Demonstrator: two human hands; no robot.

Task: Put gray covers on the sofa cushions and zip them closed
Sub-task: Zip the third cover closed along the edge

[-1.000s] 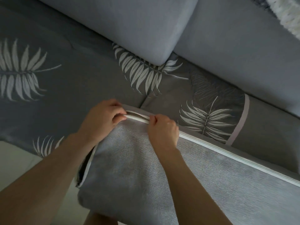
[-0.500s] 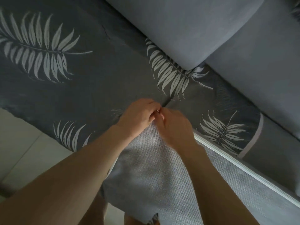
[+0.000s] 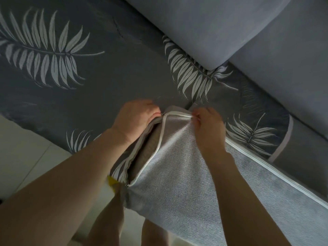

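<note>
Sofa [image 3: 88, 96]: dark leaf-print seat fills the top and left of view, with plain grey back cushions [image 3: 221, 23] along its far edge
Cushion [image 3: 204, 192]: the task's piece, lying across the sofa's front edge, long axis running from the near left corner out to the lower right, where it is cut off by the frame
Gray cover [image 3: 177, 148]: woven light-grey face up, white piping round the rim, pulled on but gaping down the short left end
Opening [image 3: 147, 148]: brown inner cushion showing between the two zip edges, from the far corner down to the near corner
Left hand [image 3: 134, 118]: at the far corner, fingers curled in at the top of the opening; looks to be pinching the zip slider [image 3: 164, 114], though the grip itself is tucked out of sight
Right hand [image 3: 207, 125]: just right of that corner, fingers pinching the white piping and holding the cover taut
What the move turns on: the open zip runs from the left hand back toward the person, so my read is the slider travels along that short end while the right hand anchors the corner; left hand is the nearer
Hard to tell: a second metal piece [image 3: 127, 185] sits at the near end of the zip, slider or stop unclear; a yellow scrap [image 3: 111, 181] beside it is half hidden by the left forearm
</note>
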